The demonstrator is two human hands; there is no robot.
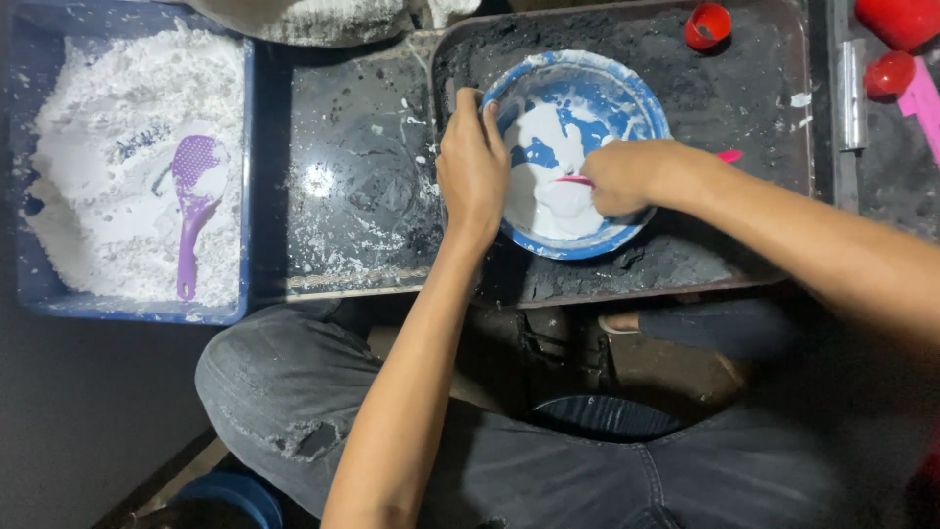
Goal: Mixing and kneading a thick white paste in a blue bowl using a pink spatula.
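Observation:
A blue bowl [627, 103] with white paste inside sits on a dark tray [754, 88] covered in dark powder. My left hand [472, 168] grips the bowl's left rim. My right hand [627, 176] is over the bowl's right side, closed on a pink spoon-like tool [729, 156] whose end dips into the white paste [548, 181].
A blue tub [245, 245] of white powder with a purple scoop [194, 186] stands at the left. A dark wet slab [352, 167] smeared with white lies between tub and tray. Red cups [707, 24] and a pink piece [922, 98] sit at the top right. My knees are below.

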